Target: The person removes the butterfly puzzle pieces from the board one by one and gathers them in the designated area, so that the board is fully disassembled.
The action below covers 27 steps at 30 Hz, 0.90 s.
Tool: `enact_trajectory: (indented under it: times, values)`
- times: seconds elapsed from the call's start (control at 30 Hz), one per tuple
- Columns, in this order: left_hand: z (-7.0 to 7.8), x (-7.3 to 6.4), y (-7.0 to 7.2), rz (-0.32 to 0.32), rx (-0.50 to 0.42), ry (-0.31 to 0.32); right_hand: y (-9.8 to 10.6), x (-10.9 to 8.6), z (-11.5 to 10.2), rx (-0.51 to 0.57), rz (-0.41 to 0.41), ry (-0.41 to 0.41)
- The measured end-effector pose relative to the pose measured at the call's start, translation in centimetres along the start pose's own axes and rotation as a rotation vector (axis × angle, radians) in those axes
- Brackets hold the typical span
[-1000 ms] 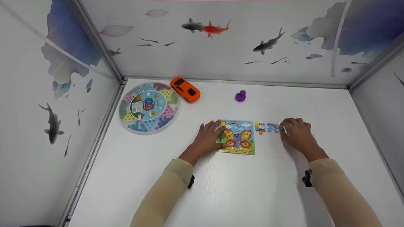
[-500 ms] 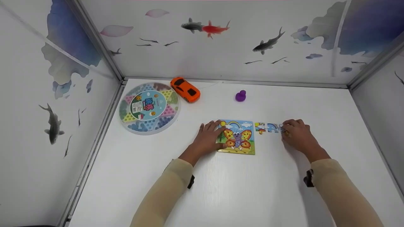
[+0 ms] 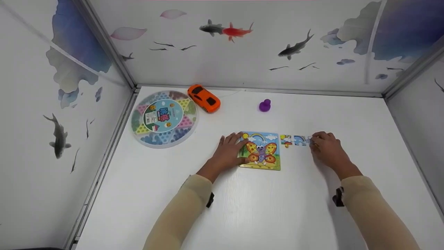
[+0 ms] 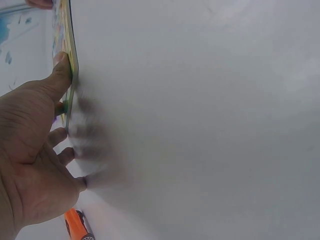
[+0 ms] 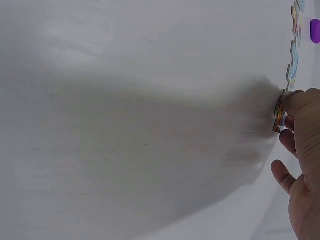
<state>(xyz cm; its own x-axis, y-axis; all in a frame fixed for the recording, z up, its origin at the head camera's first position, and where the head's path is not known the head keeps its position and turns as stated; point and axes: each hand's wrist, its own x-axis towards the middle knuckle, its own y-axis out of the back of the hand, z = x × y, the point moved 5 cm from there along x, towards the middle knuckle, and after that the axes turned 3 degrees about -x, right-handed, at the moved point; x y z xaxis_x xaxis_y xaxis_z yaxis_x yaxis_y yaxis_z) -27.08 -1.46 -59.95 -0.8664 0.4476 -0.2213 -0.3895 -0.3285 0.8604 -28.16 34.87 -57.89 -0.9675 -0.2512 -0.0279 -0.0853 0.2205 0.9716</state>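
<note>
A square butterfly jigsaw puzzle [image 3: 262,152] lies flat on the white table. My left hand [image 3: 226,153] rests along its left side with fingers spread; in the left wrist view its thumb [image 4: 61,72] touches the puzzle's edge. Right of the puzzle, two loose picture pieces lie in a row: a yellow-and-white piece [image 3: 285,139] and a blue rainbow piece [image 3: 299,140]. At the row's right end my right hand [image 3: 327,147] pinches another puzzle piece [image 5: 278,117] between thumb and fingers, its edge close to the table. Most of that piece is hidden by the fingers.
A round Chinese checkers box [image 3: 164,118] lies at the back left, with an orange toy car [image 3: 204,98] beside it. A small purple toy [image 3: 265,105] stands behind the puzzle. Printed walls [image 3: 208,69] enclose the table at the back and sides.
The right hand has shifted very slightly to the right with its fingers drawn around the piece at the row's end. The left hand and puzzle have stayed put.
</note>
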Motion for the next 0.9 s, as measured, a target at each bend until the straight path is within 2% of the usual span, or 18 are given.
enact_trajectory:
  times: [0.17, 0.37, 0.5, 0.67, 0.9]
  values:
    - [0.1, -0.1, 0.1, -0.002, -0.005, -0.006, -0.1, -0.1, -0.1, 0.011, 0.015, -0.008]
    - [-0.1, 0.1, -0.1, 0.006, -0.009, -0.016, 0.0, -0.2, -0.4, -0.022, 0.085, 0.025]
    - [-0.3, 0.1, -0.1, 0.017, -0.016, -0.031, -0.4, 0.1, -1.3, -0.026, 0.075, 0.017]
    - [-0.3, 0.0, 0.2, 0.019, -0.027, -0.028, -1.4, 0.8, -3.6, -0.007, 0.035, 0.020]
    - [-0.2, 0.1, 0.1, -0.002, 0.003, 0.012, -2.5, 2.0, -8.4, 0.054, -0.002, 0.077]
